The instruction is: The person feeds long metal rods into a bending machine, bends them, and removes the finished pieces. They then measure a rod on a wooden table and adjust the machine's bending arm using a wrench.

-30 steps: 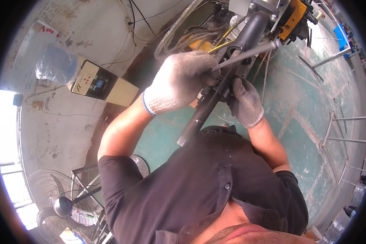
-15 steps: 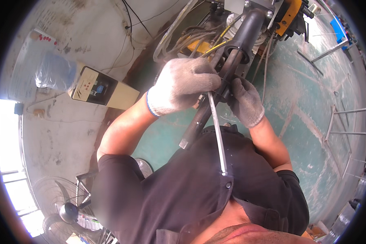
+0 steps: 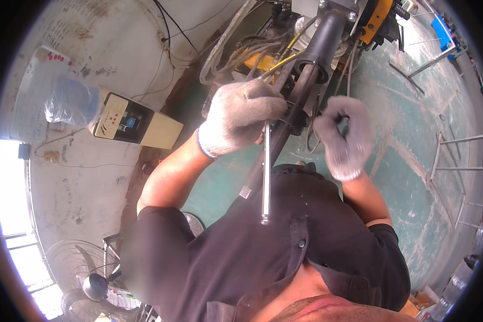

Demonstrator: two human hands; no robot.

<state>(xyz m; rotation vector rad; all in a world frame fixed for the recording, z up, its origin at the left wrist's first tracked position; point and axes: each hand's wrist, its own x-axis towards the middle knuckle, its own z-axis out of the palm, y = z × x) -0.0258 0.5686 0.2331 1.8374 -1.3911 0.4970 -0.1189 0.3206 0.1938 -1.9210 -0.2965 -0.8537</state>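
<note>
My left hand (image 3: 244,115), in a pale knit glove, is closed on the upper end of a silver hex key (image 3: 266,177). The key's long shaft hangs down in front of my dark shirt and ends in a rounded tip. That hand rests against a black collar (image 3: 296,119) on a dark threaded rod (image 3: 267,155), which slants out of a black tube (image 3: 327,37). To the right of the collar, apart from the rod, is my gloved right hand (image 3: 349,142). Its fingers curl round toward the thumb in a ring; anything pinched there is too small to see.
Hoses (image 3: 252,45) and a yellow machine part (image 3: 375,21) surround the tube's upper end. A cream water dispenser (image 3: 163,129) stands by the left wall. At lower left is a fan (image 3: 95,287). Metal frames (image 3: 459,169) stand on the green floor at right.
My right hand has come off the collar and moved right. The hex key's lower end has swung left, and my left hand has shifted slightly left with it.
</note>
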